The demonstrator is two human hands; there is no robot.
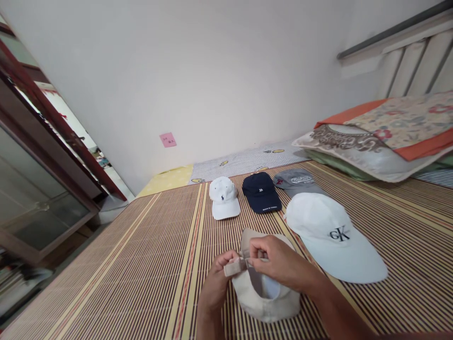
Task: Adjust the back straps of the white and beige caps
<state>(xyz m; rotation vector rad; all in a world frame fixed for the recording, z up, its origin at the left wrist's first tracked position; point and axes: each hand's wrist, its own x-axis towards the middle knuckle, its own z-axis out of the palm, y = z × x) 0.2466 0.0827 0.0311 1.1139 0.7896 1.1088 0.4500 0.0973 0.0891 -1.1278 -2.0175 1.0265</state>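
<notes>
A beige cap [264,297] lies upside down on the striped bamboo mat [141,255], close in front of me. My left hand [217,278] pinches the loose end of its back strap [233,267]. My right hand [278,262] pinches the strap's other side at the buckle, fingers closed. Both hands meet over the cap's rear opening. Right of my hands lies a large white cap [332,236] with a dark logo.
Farther back sit a small white cap [223,197], a navy cap [261,191] and a grey cap [295,180]. Stacked pillows [382,139] rest at the right. A white wall with a pink note [168,140] stands behind. A glass-door cabinet [38,189] is at the left.
</notes>
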